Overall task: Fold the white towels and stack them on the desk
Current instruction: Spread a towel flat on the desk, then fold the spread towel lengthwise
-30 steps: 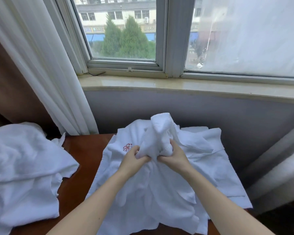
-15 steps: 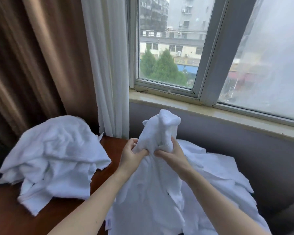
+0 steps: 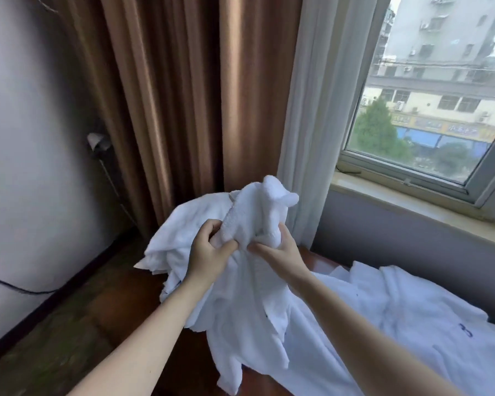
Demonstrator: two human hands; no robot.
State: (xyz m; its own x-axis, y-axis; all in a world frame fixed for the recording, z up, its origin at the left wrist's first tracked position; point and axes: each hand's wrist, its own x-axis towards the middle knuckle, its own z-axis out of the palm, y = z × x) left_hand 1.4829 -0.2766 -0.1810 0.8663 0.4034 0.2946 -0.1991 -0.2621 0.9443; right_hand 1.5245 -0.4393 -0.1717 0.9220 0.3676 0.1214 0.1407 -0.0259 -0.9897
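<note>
A: Your left hand point(image 3: 209, 250) has its fingers curled in, thumb out to the right, pinching a bunched fold of the towel point(image 3: 249, 295) at its left edge.

B: Your right hand point(image 3: 280, 250) grips the same bunch from the other side. The fingers wrap round behind it and the thumb lies along the front, its tip almost meeting your left thumb.

A: So the towel sits between your two hands, lifted off the desk point(image 3: 189, 364). A lumpy knob of it stands up above your knuckles. The rest hangs down between your forearms in long, loose folds, and its near tip drops below your left elbow.

B: It is white terry, thick and nubbly. You can see the looped pile plainly on the strip just above your left fingers. The hanging edges are ragged in outline, not squared.

A: Just behind your left hand is the pile point(image 3: 180, 232), a crumpled white heap on the far left of the desk, soft and rounded, with one pointed corner jutting left.

B: To your right the flat towels point(image 3: 397, 324) lie spread over the desk, smoother, with shallow creases and a small dark mark near the right edge.

A: The desk is dark red-brown wood with a dull sheen.

B: Beyond it hang a brown curtain point(image 3: 183, 95) in heavy vertical pleats and a thin white sheer point(image 3: 312, 110) beside the window point(image 3: 426, 95).
</note>
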